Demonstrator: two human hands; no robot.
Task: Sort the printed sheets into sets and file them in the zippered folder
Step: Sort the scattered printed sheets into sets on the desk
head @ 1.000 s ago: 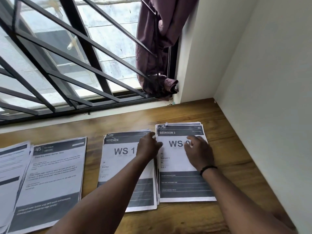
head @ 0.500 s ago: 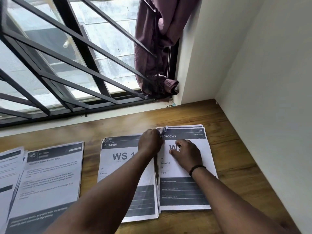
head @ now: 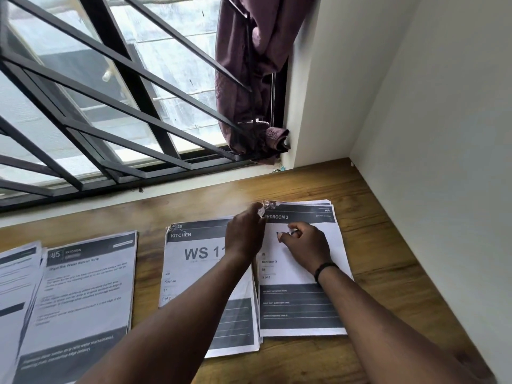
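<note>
A stack of printed sheets headed BEDROOM 3 [head: 302, 309] lies on the wooden desk [head: 382, 245] near the right wall. My left hand [head: 245, 236] pinches this stack's crumpled top-left corner [head: 268, 205], where something small and shiny shows. My right hand [head: 306, 246] rests on the top sheet and holds it down, fingers bent toward the left; a dark band is on its wrist. A second stack, headed KITCHEN WS 11 [head: 194, 270], lies just left of it, partly under my left forearm. No zippered folder is in view.
A loose sheet headed KITCHEN [head: 83, 289] lies further left, beside another pile of sheets [head: 16, 275] at the frame's edge. A barred window [head: 110, 106] with a bunched purple curtain [head: 249, 79] runs behind the desk. A white wall [head: 432, 162] bounds the desk's right side.
My left hand has moved up and right from the seam between the stacks to the Bedroom 3 stack's top-left corner. My right hand has slid left across the sheet, and its fingers have bent.
</note>
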